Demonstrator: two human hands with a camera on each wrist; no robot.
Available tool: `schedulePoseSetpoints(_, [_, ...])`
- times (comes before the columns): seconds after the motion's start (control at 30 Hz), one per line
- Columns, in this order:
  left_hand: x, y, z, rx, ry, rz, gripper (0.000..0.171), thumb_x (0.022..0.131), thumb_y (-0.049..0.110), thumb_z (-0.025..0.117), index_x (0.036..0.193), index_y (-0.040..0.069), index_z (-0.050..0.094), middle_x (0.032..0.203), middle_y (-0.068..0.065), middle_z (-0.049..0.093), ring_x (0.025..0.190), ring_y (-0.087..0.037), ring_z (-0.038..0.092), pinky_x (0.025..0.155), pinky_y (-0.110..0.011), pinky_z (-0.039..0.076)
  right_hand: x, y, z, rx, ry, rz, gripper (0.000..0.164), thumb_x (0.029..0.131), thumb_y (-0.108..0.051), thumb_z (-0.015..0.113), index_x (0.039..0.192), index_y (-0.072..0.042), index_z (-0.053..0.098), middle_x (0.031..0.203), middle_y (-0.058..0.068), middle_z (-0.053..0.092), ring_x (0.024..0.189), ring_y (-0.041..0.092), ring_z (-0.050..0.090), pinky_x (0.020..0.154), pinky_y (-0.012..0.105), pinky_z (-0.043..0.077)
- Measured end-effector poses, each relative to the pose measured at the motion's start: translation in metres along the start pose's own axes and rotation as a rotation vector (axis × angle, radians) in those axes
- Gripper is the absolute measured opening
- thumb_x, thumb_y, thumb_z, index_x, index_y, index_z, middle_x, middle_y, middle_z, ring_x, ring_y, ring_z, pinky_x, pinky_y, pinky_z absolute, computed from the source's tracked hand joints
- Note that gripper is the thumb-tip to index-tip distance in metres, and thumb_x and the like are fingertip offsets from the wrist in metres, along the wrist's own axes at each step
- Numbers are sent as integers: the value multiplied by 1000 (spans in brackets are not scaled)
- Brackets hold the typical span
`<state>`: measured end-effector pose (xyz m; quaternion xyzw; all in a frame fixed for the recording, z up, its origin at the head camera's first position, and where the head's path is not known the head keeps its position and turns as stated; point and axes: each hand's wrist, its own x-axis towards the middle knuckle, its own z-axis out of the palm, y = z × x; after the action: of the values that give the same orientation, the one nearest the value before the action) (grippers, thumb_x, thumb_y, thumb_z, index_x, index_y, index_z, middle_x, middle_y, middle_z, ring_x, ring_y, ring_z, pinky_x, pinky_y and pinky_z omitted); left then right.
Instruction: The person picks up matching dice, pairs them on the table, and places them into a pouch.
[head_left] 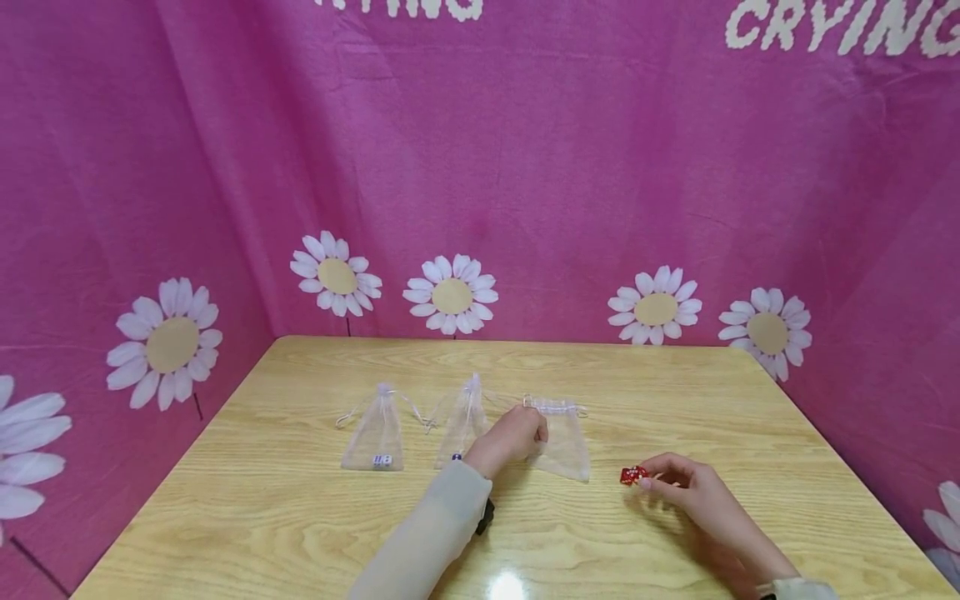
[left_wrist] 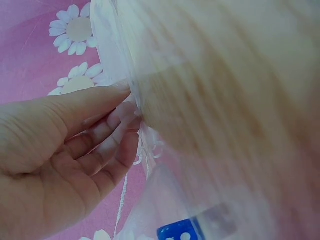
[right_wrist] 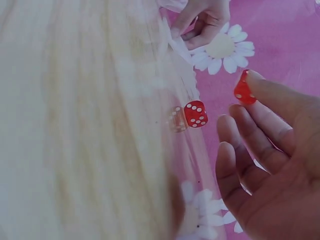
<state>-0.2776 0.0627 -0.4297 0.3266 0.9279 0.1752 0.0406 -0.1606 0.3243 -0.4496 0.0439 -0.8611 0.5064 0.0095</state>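
My left hand [head_left: 512, 435] reaches across the table and pinches the left side of a sheer white drawstring bag [head_left: 564, 448] lying flat. The left wrist view has thumb and fingertips closed on its thin fabric. My right hand [head_left: 693, 492], to the right of that bag, holds a red die [right_wrist: 244, 89] between thumb and index finger, the other fingers loosely spread. A second red die [right_wrist: 196, 114] with white pips rests on the tabletop just beyond the right fingertips; the two dice overlap in the head view.
Two more sheer bags stand to the left: the far-left bag [head_left: 375, 429] has white dice [head_left: 382, 460] at its bottom, and the middle bag [head_left: 459, 421] has a blue die [left_wrist: 176, 231], partly behind my left forearm. A pink flowered cloth [head_left: 525, 183] hangs behind the wooden table [head_left: 262, 517].
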Motion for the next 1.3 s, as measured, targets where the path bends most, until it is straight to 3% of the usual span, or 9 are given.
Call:
schedulePoseSetpoints(0.17, [0, -1, 2, -5, 3, -5, 9, 87, 4, 71, 91, 10, 76, 97, -2, 74, 96, -14, 65, 79, -19, 51, -2, -1, 1, 68, 37, 45, 31, 90, -15, 69, 112, 6, 63, 82, -11, 65, 70, 7, 58, 64, 25, 50])
schedulePoseSetpoints(0.3, [0, -1, 3, 8, 2, -7, 9, 88, 5, 71, 93, 11, 77, 98, -1, 74, 97, -14, 65, 80, -19, 51, -3, -2, 5, 69, 18, 33, 30, 90, -15, 69, 112, 5, 64, 84, -9, 67, 69, 9, 60, 65, 25, 49])
schedulePoseSetpoints(0.8, [-4, -2, 1, 48, 29, 19, 6, 85, 6, 73, 86, 11, 76, 90, 0, 74, 89, -11, 64, 79, -17, 49, 7, -39, 61, 51, -182, -160, 21, 88, -20, 72, 101, -4, 69, 92, -3, 71, 73, 3, 61, 63, 23, 52])
schedulePoseSetpoints(1.0, [-4, -3, 1, 19, 17, -7, 6, 84, 5, 73, 85, 11, 76, 90, 0, 73, 86, -9, 62, 77, -17, 48, 6, -47, 80, -47, -220, -250, 16, 86, -23, 74, 95, -11, 70, 86, 1, 68, 72, -3, 55, 63, 20, 48])
schedulePoseSetpoints(1.2, [-4, -3, 1, 36, 21, 3, 5, 86, 6, 73, 86, 11, 76, 92, 0, 73, 90, -11, 64, 79, -17, 49, -1, -52, 91, -115, -328, -400, 14, 84, -22, 76, 88, -12, 66, 84, 2, 66, 75, -7, 52, 63, 18, 48])
schedulePoseSetpoints(1.3, [-4, -3, 1, 34, 15, 2, 5, 86, 7, 72, 86, 11, 75, 91, 0, 73, 89, -10, 63, 77, -16, 49, -5, -54, 96, -149, -389, -432, 14, 84, -22, 76, 87, -14, 65, 85, -2, 65, 78, -7, 53, 66, 17, 48])
